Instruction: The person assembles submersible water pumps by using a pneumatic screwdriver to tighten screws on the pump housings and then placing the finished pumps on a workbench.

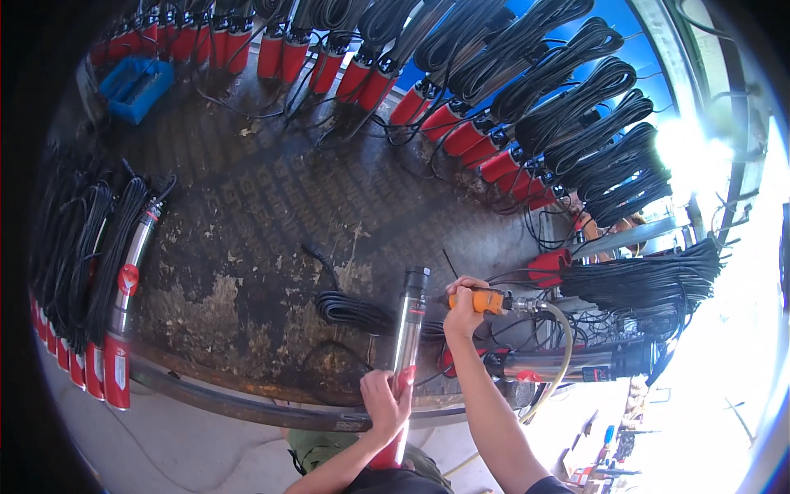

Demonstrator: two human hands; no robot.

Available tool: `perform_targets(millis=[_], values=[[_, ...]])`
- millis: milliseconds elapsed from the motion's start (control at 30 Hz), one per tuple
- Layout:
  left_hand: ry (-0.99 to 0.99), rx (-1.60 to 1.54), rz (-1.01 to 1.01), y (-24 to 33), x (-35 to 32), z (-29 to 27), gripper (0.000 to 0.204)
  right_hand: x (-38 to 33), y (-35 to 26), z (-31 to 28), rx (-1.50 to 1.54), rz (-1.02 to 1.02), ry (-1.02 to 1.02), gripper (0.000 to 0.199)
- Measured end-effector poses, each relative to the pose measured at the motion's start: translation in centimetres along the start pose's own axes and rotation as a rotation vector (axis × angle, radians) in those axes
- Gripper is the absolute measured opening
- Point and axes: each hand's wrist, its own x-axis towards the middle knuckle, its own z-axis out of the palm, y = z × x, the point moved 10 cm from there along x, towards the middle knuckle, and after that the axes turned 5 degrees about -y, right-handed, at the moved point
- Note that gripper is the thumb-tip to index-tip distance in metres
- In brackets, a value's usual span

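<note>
A silver, tube-shaped submersible pump (406,333) with a black cap and a red lower end leans over the bench's near edge. Around its lower body the fingers of my left hand (384,405) are wrapped. My right hand (462,314) grips an orange air tool (489,302) just right of the pump's capped end. From the tool's metal fitting a pale hose (568,333) curves down to the right. Whether the tool's tip touches the pump I cannot tell. A coil of black cable (350,311) lies on the bench, partly behind the pump.
Along the far edge of the worn bench (239,239) stand several red-ended pumps (376,89) with bundled black cables. More pumps (118,366) stand at the left. A blue bin (132,107) sits at the far left. Another silver pump (559,365) lies to the right, near cable bundles (650,284).
</note>
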Motion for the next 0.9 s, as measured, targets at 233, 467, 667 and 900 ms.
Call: perform_targets(millis=[233, 467, 667, 900], values=[[-0.251, 0.385, -0.053, 0.3, -2.2, 2.4, 0.098, -0.3, -0.5, 0.3, -0.085, -0.021, 0.012, 0.02], [-0.272, 0.409, -0.096, -0.9, -2.2, 2.1, 0.103, -10.3, -10.7, -2.3, -0.253, -0.102, 0.277, 0.021], [-0.259, 0.386, -0.111, -1.5, -2.3, 0.1, 0.095, -28.1, -2.6, -14.5, 0.422, 0.514, 0.532, 0.042], [-0.065, 0.154, -0.039, -3.8, -2.9, -5.7, 0.072, -34.2, 9.6, -23.4, 0.944, 1.084, 0.793, 0.072]])
